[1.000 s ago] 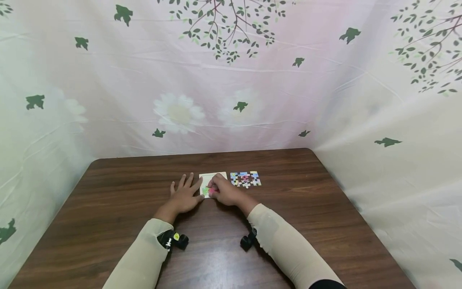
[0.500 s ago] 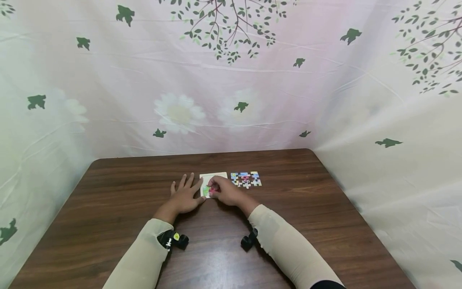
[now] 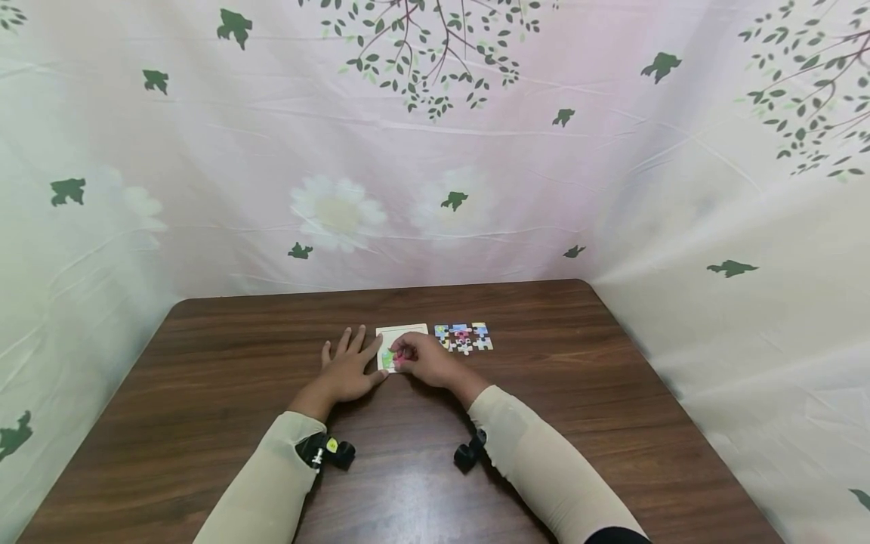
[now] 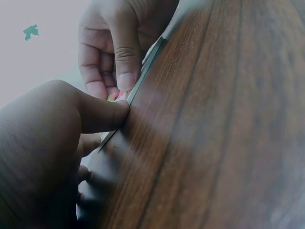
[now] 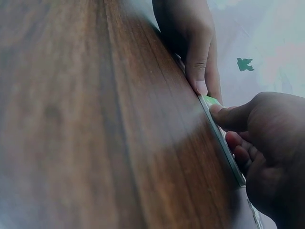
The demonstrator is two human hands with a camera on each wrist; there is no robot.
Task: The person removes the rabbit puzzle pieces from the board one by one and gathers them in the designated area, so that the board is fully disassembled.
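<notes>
Pink puzzle piece (image 3: 398, 358), pale tray (image 3: 391, 336) | right hand (image 3: 427, 360) pinching piece | left hand (image 3: 347, 372) splayed

Head view: a brown wood-grain table (image 3: 170, 415) spans your lower frame, far edge just below mid-height. Above it you have a pale, creased cloth backdrop (image 3: 516, 181); printed leafy branches (image 3: 445, 41) at top centre and upper right, white flowers (image 3: 338, 211) near centre, dark green bird shapes (image 3: 234, 27) scattered throughout.
</notes>
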